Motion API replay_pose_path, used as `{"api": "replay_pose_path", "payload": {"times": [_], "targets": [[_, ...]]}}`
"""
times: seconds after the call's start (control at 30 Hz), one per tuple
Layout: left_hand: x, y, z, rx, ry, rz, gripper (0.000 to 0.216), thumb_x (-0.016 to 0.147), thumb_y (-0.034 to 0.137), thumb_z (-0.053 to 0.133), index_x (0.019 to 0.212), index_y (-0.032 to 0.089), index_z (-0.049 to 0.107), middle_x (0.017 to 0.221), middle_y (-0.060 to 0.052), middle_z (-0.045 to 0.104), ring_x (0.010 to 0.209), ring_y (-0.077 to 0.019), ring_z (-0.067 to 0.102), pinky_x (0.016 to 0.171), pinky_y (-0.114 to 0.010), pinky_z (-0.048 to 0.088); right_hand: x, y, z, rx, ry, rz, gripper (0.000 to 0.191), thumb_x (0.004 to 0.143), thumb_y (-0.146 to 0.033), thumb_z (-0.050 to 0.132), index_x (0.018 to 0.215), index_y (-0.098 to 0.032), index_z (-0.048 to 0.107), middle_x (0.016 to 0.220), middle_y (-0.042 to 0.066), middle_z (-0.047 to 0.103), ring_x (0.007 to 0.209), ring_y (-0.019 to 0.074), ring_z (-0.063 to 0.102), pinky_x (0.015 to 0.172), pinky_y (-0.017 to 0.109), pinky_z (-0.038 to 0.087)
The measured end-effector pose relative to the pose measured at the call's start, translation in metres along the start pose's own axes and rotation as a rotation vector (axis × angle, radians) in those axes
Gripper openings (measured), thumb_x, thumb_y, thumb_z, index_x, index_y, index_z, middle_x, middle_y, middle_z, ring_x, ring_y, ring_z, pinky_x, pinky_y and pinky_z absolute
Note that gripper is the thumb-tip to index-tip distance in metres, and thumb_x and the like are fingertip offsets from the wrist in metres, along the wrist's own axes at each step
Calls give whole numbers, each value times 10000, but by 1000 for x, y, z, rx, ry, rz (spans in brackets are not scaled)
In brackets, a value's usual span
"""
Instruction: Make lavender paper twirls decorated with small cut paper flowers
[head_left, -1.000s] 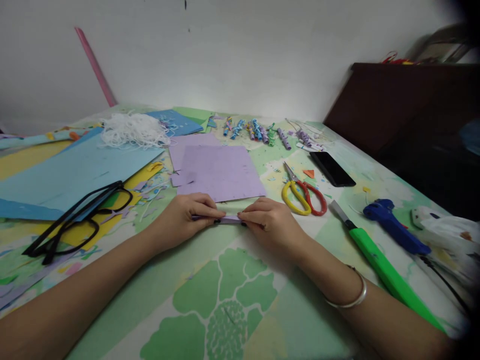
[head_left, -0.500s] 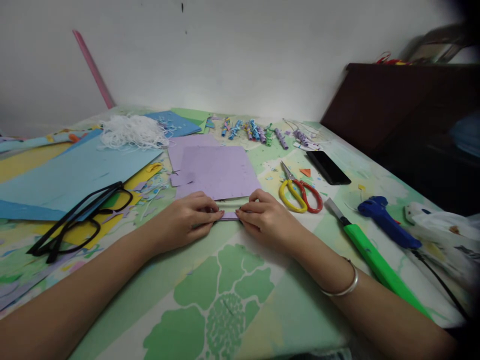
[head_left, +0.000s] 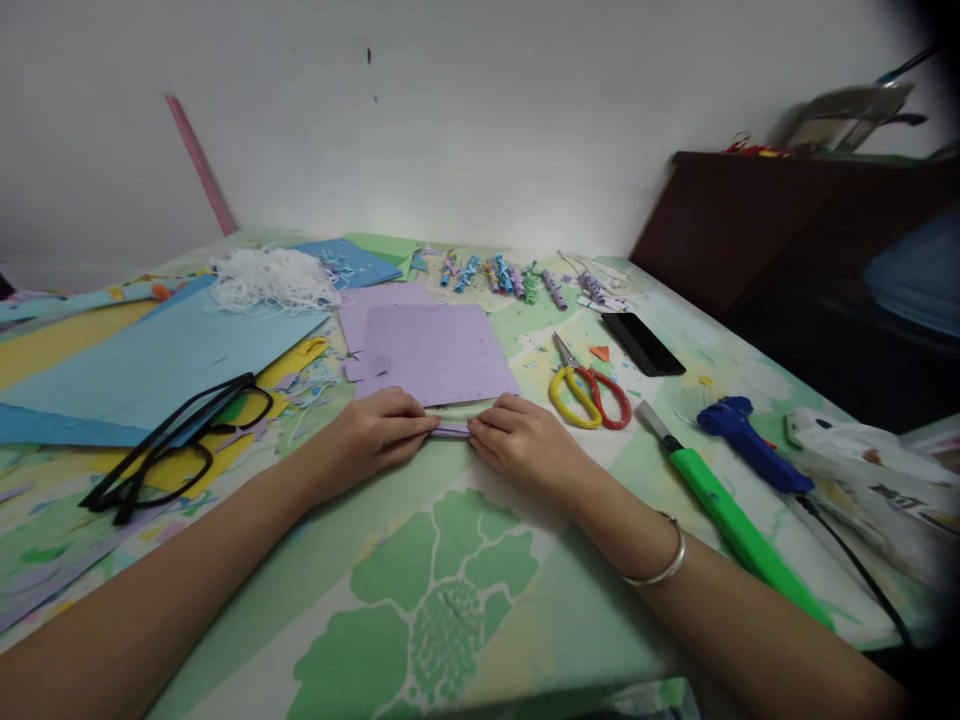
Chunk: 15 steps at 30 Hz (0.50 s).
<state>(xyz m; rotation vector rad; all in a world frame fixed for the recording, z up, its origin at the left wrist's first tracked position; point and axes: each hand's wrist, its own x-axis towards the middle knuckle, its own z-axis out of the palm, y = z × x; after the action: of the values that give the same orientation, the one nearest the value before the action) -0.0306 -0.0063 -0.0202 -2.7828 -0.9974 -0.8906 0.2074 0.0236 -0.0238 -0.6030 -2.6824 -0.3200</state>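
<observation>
A narrow purple paper strip lies on the green patterned tablecloth, just in front of a purple paper sheet. My left hand pinches the strip's left end with fingers pressed together. From the other side, my right hand pinches its right end; a silver bangle sits on that wrist. Fingertips of both hands nearly meet over the strip, hiding most of it.
Yellow and red scissors, a green utility knife, a blue glue gun and a black phone lie to the right. Black glasses rest on blue paper at left. Several rolled paper curls line the far edge.
My hands have closed in toward each other along the strip, so less of it shows between them. The view has tilted slightly downward.
</observation>
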Motion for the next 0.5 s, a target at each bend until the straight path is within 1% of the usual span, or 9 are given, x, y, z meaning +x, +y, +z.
{"api": "replay_pose_path", "payload": {"times": [0.1, 0.17, 0.23, 0.3, 0.37, 0.4, 0.5], "targets": [[2, -2, -2, -79, 82, -33, 196, 885, 150, 556, 985, 136, 724, 836, -84, 706, 730, -137, 650, 643, -210, 509, 2, 1, -2, 46, 7, 46, 213, 950, -152, 500, 898, -107, 702, 755, 95, 664, 754, 197, 528, 671, 303, 420], [5, -2, -7, -112, 122, -90, 175, 861, 156, 585, 945, 166, 739, 822, -70, 727, 714, -141, 668, 634, -212, 509, 3, 3, -4, 107, 23, 93, 198, 940, -138, 515, 892, -115, 706, 766, 93, 673, 761, 191, 544, 670, 291, 421], [11, 1, -12, -180, 185, -211, 115, 824, 196, 643, 855, 186, 753, 794, -55, 742, 695, -153, 681, 622, -224, 513, 5, 6, -4, 218, 72, 147, 195, 924, -122, 531, 871, -125, 718, 772, 89, 688, 769, 182, 568, 684, 275, 428], [21, 6, -19, -239, 268, -351, 92, 786, 248, 699, 837, 191, 753, 785, -48, 748, 680, -163, 687, 610, -234, 522, 6, 9, -3, 369, 145, 222, 199, 906, -111, 543, 858, -144, 733, 773, 76, 704, 763, 172, 593, 695, 262, 436], [38, 12, -24, -307, 355, -456, 184, 752, 280, 737, 907, 180, 741, 792, -50, 744, 661, -161, 680, 610, -243, 535, 5, 14, -2, 558, 228, 335, 188, 875, -112, 567, 871, -168, 746, 791, 60, 724, 749, 170, 622, 698, 264, 445], [48, 15, -26, -351, 397, -484, 252, 736, 281, 751, 960, 168, 727, 799, -51, 736, 652, -155, 673, 619, -249, 542, 5, 16, 0, 669, 273, 402, 178, 855, -120, 585, 879, -177, 752, 805, 55, 735, 747, 173, 639, 703, 269, 453], [81, 21, -29, -559, 490, -488, 406, 679, 237, 778, 1056, 139, 665, 799, -40, 697, 687, -149, 655, 686, -272, 557, 3, 19, 4, 920, 383, 549, 166, 818, -190, 621, 895, -172, 766, 826, 64, 755, 741, 199, 676, 694, 286, 483]]}}
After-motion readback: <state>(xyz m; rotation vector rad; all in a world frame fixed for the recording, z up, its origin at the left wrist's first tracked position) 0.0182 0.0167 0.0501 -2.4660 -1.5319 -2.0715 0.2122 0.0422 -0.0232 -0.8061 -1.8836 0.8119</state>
